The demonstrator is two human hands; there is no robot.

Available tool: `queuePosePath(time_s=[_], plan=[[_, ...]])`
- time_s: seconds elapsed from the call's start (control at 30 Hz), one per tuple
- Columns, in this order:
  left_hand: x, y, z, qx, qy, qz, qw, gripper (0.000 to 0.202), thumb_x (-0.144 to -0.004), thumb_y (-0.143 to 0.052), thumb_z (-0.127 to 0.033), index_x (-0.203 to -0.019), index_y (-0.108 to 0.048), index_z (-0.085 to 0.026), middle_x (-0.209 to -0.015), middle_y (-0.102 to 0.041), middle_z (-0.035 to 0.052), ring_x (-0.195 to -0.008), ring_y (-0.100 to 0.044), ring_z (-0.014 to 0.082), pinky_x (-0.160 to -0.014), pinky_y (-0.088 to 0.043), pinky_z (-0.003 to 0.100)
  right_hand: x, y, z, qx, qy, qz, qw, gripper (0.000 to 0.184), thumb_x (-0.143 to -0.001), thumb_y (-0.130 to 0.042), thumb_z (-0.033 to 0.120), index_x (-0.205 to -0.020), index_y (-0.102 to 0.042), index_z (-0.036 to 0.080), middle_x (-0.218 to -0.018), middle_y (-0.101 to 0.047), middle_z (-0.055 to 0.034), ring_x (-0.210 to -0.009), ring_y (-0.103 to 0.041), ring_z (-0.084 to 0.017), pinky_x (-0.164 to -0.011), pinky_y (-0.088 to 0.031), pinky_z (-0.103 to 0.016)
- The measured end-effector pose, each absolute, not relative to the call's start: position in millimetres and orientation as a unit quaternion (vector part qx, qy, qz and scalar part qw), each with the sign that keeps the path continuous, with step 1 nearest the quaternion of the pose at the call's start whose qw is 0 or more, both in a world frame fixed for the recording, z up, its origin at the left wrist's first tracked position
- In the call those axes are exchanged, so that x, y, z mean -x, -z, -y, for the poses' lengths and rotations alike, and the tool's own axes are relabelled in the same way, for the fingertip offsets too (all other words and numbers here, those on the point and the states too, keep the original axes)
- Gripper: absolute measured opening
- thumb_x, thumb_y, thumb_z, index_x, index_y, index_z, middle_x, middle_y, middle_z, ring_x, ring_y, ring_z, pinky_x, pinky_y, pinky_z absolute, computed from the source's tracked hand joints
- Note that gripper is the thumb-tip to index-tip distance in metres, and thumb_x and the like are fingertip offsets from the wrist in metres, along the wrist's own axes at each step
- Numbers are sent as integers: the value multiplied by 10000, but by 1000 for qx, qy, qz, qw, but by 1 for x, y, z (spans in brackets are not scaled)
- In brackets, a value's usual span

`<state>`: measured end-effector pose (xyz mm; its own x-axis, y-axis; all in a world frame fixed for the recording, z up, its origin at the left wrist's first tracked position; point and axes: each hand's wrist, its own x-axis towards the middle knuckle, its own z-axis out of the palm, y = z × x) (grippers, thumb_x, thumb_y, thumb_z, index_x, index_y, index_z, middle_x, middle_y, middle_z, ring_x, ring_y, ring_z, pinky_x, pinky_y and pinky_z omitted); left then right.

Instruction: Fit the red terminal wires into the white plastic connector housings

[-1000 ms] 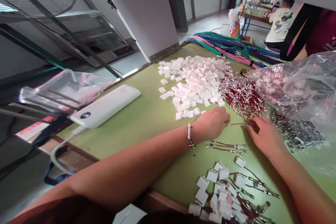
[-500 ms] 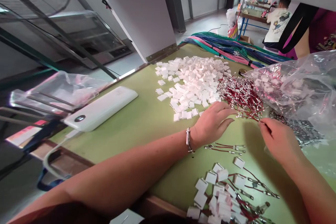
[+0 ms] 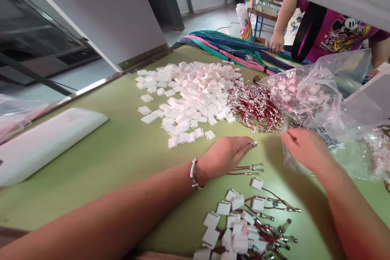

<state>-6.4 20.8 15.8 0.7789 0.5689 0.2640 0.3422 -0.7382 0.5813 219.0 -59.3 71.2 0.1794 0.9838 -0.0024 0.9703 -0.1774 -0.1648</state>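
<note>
My left hand (image 3: 224, 155) lies on the green table (image 3: 122, 158), its fingers pressed together on a small metal wire terminal (image 3: 254, 144). My right hand (image 3: 304, 149) is just to its right, fingers curled down; what they hold is hidden. Beyond both hands lies a pile of red wires with metal ends (image 3: 254, 107). A heap of white plastic housings (image 3: 189, 91) sits to the left of that pile. Two loose red wires (image 3: 247, 169) lie under my left hand. Wires fitted with white housings (image 3: 240, 223) are gathered at the near edge.
A clear plastic bag (image 3: 319, 89) of parts stands at the right. A white power bank (image 3: 45, 142) lies at the left. Bundles of coloured wire (image 3: 231, 46) cross the table's far end, where another person in a pink shirt (image 3: 335, 34) rests a hand (image 3: 276, 42).
The view has swung right, so everything sits further left. My left hand has drawn back from the red wire pile with a terminal at its fingertips. The other person now leans into view.
</note>
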Motion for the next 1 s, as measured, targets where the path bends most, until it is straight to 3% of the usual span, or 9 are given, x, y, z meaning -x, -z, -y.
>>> queuePosePath(time_s=[0.07,0.2,0.47,0.6,0.67,0.77,0.87,1.0], plan=[[6,-18,-24,-870,-241,-276,330,305,-941,-418,-309,-807,-643,-153,-626,-614,-11,-543,-531,84,-537,-440,190,-257,-64,51,769,-16,638,32,210,-873,-495,305,-812,-676,219,-775,-622,-28,-612,-517,-147,-550,-356,-275],[4,-18,-26,-835,-269,-282,389,249,-874,-505,-299,-751,-665,-153,-689,-654,13,-617,-569,100,-589,-466,207,-297,-38,41,727,-2,686,-5,209,-814,-554,187,-961,-700,216,-932,-623,-45,-836,-571,-180,-736,-425,-297],[6,-12,-29,-815,-253,-298,428,333,-900,-461,-343,-700,-629,-135,-672,-646,17,-592,-549,86,-582,-460,208,-266,-35,41,737,23,674,-43,240,-889,-464,180,-904,-702,156,-921,-651,-126,-747,-607,-215,-644,-404,-321],[5,-17,-28,-809,-245,-311,434,328,-886,-478,-344,-673,-622,-140,-648,-644,8,-574,-539,79,-564,-453,195,-272,-44,43,746,19,665,-37,198,-870,-514,228,-870,-708,187,-866,-684,-98,-720,-620,-217,-641,-412,-318],[4,-20,-27,-804,-241,-316,442,318,-878,-495,-331,-661,-624,-138,-634,-642,8,-573,-539,80,-562,-451,193,-274,-49,45,760,22,650,9,163,-841,-554,286,-859,-701,218,-835,-693,-68,-702,-616,-217,-621,-417,-316],[2,-20,-26,-791,-234,-324,463,296,-868,-521,-311,-663,-633,-130,-636,-646,12,-577,-545,82,-560,-454,193,-255,-53,51,746,-27,647,152,143,-799,-555,295,-845,-678,239,-750,-681,-26,-648,-604,-193,-601,-433,-310],[1,-17,-25,-785,-228,-324,476,290,-876,-525,-319,-700,-651,-126,-654,-654,17,-582,-549,82,-563,-466,194,-215,-51,59,700,-197,615,303,311,-805,-535,328,-1081,-643,236,-746,-675,-10,-494,-556,-129,-508,-453,-278],[1,-16,-21,-779,-222,-311,497,295,-886,-513,-323,-723,-659,-125,-629,-630,6,-578,-529,74,-536,-454,177,-170,-45,64,662,-329,559,374,198,-780,-560,373,-827,-665,212,-562,-600,22,-452,-552,-121,-475,-476,-273]])
